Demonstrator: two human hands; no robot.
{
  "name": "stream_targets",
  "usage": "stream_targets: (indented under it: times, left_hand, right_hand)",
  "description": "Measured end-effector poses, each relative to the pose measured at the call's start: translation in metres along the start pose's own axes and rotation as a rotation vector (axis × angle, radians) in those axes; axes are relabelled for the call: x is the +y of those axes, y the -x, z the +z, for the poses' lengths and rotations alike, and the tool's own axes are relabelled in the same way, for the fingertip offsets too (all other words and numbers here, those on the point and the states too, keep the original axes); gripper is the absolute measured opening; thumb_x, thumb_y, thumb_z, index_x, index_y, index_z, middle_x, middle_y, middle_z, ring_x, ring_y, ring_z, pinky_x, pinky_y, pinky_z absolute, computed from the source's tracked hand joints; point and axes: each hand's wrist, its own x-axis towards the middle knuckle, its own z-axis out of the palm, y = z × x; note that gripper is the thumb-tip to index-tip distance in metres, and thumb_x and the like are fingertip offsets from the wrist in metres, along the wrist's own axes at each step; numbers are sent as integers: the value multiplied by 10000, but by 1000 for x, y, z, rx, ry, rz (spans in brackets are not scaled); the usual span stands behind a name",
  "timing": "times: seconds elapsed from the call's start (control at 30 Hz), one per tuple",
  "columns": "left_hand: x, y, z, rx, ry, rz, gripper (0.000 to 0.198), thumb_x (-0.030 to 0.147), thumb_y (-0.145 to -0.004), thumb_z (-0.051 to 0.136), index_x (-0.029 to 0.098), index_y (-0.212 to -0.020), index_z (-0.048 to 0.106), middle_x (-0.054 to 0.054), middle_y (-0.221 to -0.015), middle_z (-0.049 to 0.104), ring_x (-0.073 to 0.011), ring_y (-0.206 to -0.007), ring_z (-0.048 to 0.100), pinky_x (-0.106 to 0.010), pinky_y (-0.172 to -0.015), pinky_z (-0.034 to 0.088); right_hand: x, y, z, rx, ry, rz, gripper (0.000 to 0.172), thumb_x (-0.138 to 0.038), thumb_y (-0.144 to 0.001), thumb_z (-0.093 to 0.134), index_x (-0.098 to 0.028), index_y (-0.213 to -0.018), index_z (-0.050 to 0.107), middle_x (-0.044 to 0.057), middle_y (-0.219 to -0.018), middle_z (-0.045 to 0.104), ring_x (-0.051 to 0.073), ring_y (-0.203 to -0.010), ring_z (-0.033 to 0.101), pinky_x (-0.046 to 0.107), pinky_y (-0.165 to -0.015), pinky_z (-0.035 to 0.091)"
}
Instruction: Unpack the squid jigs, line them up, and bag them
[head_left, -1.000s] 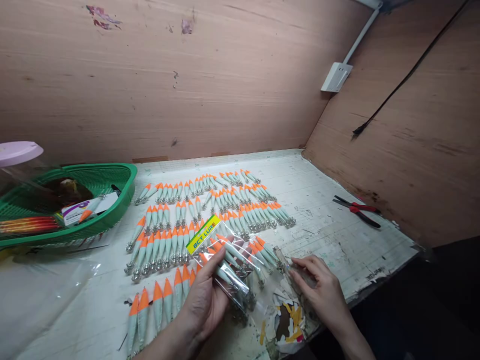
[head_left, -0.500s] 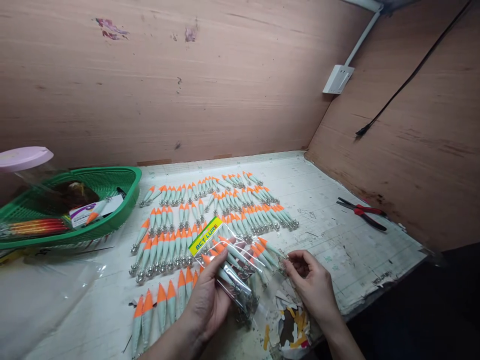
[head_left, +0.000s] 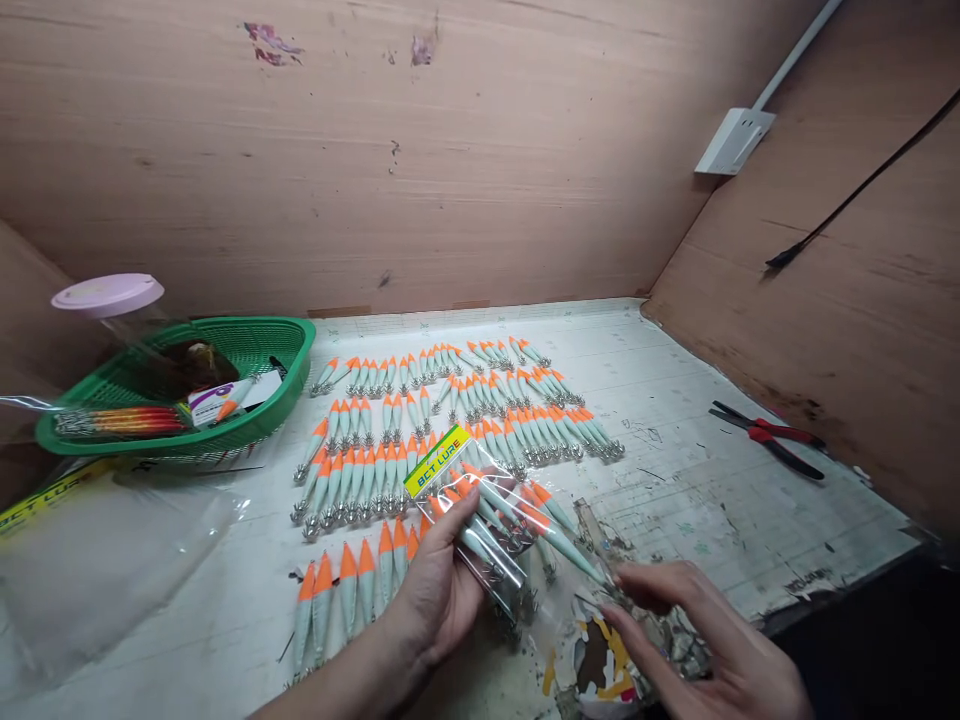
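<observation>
My left hand point(head_left: 441, 592) is closed around a clear plastic bag point(head_left: 491, 570) with a yellow "BCT LURE" header point(head_left: 437, 462). Several orange-and-pale-green squid jigs show inside the bag. At the tail end of another squid jig point(head_left: 568, 550) are the thumb and forefinger of my right hand point(head_left: 709, 635), pinched near its hooks. That jig's orange nose points up-left and overlaps the bag's lower end; whether it is inside the film I cannot tell. Rows of similar squid jigs point(head_left: 360, 475) lie behind and left of my hands. More jigs point(head_left: 547, 505) lie just beyond the bag.
A green basket point(head_left: 300, 385) at left holds packaged lures and a jar with a pink lid point(head_left: 109, 293). Large plastic bags point(head_left: 112, 570) lie in front of it. Red-handled pliers point(head_left: 780, 435) rest at right. Paper scraps point(head_left: 600, 660) lie near the front edge. Wooden panels point(head_left: 465, 180) enclose the table.
My right hand has taken a squid jig from beside the bag and brought it nearer to me, its nose at the bag. The whole view has shifted, moving the scene rightward.
</observation>
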Motion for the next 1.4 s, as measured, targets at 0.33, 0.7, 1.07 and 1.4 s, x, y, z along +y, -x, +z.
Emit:
stream_targets:
  times: [0.33, 0.7, 1.07, 1.4]
  left_hand:
    - [0, 3, 5, 39, 20, -13, 149, 161, -868, 544, 77, -891, 666, -109, -815, 714, -187, -714, 694, -353, -804, 574]
    - [-3, 4, 0, -16, -85, -95, 221, 212, -864, 556, 40, -970, 645, -156, -842, 715, -245, -780, 701, -411, -816, 563]
    - [-6, 8, 1, -85, -208, -163, 240, 235, -863, 567, 31, -954, 654, -188, -887, 715, -265, -797, 702, -427, -787, 566]
    - [-11, 20, 11, -124, -410, -233, 236, 218, -814, 634, 73, -1000, 661, -156, -917, 714, -228, -785, 688, -349, -734, 556]
  right_hand:
    - [-8, -6, 34, 100, 23, -173, 267, -72, -812, 616, -185, -1047, 675, 80, -881, 627, 210, -850, 577, 345, -682, 518]
    - [-5, -12, 25, 60, -19, -193, 190, -34, -806, 605, -174, -911, 680, 52, -775, 569, 177, -772, 536, 296, -616, 483]
    - [-4, -13, 22, 34, -85, -152, 192, -26, -810, 582, -174, -928, 619, 57, -832, 553, 174, -787, 569, 291, -631, 519]
    - [13, 16, 11, -59, -120, -253, 306, 2, -795, 571, -175, -1037, 630, 85, -965, 621, 159, -861, 651, 229, -712, 572]
